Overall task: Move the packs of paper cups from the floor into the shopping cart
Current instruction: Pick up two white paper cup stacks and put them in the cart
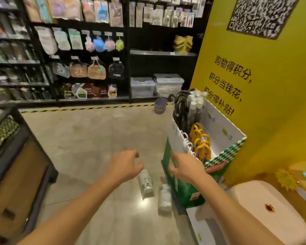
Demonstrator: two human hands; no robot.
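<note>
Two clear packs of white paper cups lie on the floor. One pack (146, 183) is just below my left hand (125, 165); the other pack (164, 198) lies to its right against the green display box. My left hand hovers above the first pack, fingers spread and empty. My right hand (185, 167) is held out with fingers apart in front of the green and white cardboard box (224, 152), holding nothing. More stacked cup packs (195, 101) stand upright at the far end of that box. No shopping cart is in view.
The box also holds dark umbrellas (179, 103) and yellow-handled items (200, 138). A yellow wall panel (265, 96) rises on the right, with a white appliance (265, 206) below it. A wooden cabinet (16, 174) stands on the left; black shelves (88, 55) line the back.
</note>
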